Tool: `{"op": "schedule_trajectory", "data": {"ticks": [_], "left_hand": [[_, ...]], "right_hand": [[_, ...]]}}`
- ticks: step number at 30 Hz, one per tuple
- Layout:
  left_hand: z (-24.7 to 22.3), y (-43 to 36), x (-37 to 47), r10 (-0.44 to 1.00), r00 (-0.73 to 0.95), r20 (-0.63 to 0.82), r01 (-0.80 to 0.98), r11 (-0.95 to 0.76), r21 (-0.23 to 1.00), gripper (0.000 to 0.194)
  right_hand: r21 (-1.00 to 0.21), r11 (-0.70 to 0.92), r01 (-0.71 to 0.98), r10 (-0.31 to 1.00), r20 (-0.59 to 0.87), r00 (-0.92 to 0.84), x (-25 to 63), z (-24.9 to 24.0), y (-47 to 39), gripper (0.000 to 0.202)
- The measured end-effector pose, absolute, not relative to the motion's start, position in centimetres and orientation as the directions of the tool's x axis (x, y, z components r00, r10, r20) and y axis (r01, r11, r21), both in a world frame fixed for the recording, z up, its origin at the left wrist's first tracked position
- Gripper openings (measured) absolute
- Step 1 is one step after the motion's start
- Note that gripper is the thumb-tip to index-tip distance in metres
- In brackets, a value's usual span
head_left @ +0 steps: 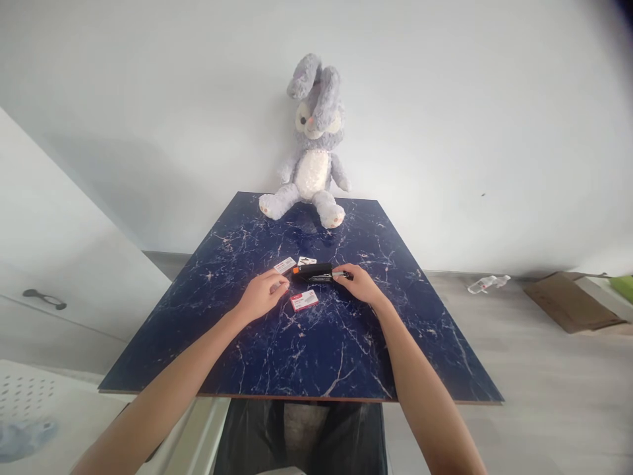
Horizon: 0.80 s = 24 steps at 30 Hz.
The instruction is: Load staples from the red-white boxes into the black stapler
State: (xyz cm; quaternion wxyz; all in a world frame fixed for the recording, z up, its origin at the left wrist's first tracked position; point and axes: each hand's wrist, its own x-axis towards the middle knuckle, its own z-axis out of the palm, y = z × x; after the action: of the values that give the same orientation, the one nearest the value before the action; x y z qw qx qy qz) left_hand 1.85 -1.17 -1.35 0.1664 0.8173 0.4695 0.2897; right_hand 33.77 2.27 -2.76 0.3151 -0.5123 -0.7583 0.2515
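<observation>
A black stapler (316,271) with an orange end lies across the middle of the blue marbled table (341,356). My right hand (360,284) is closed on the stapler's right end, thumb and fingers at its metal part. Just left of the orange end, my left hand (263,295) is closed, its thumb and fingers drawn together near the tabletop; what they hold is mostly hidden. A small red-and-white box (304,301) lies in front of the stapler. Behind my left hand sits another small white-and-red box (284,265). A small white item with black marks (307,261) lies behind the stapler.
A grey plush rabbit (314,165) sits at the table's far edge against the wall. To the left stands a white cabinet (59,251) with a dark handle. On the floor at right are a plastic bottle (487,284) and a cardboard box (568,302).
</observation>
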Motion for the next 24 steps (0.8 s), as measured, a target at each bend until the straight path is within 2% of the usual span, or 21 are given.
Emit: {"op": "schedule_trajectory", "data": {"ticks": [8, 17, 24], "left_hand": [[-1.36, -1.2, 1.97, 0.86, 0.411, 0.304, 0.663, -0.51, 0.548, 0.03], [-1.45, -1.15, 1.93, 0.85, 0.434, 0.299, 0.67, -0.526, 0.524, 0.03], [-1.64, -1.11, 1.82, 0.849, 0.432, 0.303, 0.663, -0.527, 0.532, 0.027]], "right_hand": [[-0.687, 0.291, 0.666, 0.956, 0.175, -0.237, 33.36, -2.43, 2.06, 0.024], [-0.714, 0.294, 0.635, 0.953, 0.174, -0.246, 33.58, -2.6, 2.23, 0.025], [-0.614, 0.319, 0.722, 0.948, 0.197, -0.252, 33.18, -2.78, 2.08, 0.029]]}}
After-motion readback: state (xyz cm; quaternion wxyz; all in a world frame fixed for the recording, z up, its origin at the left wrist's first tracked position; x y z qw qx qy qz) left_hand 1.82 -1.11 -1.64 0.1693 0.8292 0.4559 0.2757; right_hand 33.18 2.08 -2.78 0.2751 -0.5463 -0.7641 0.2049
